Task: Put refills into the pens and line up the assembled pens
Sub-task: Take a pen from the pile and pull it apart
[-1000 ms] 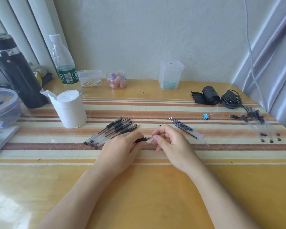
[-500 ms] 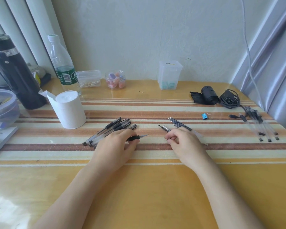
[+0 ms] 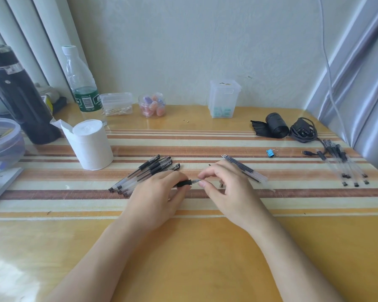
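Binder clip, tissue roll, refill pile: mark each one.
blue binder clip (image 3: 270,153), head view, on its blue body.
tissue roll (image 3: 92,147), head view, on its white side wall.
refill pile (image 3: 251,172), head view, on the refills' uncovered middle.

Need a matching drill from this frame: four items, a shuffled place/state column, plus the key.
1. paper roll
2. binder clip
3. loose refills
4. left hand

A. holds a pen by its black grip
B. blue, lying alone on the stripes
C. white, standing upright
D. lying just beyond the right hand

Pairs: 1-C, 2-B, 3-D, 4-A
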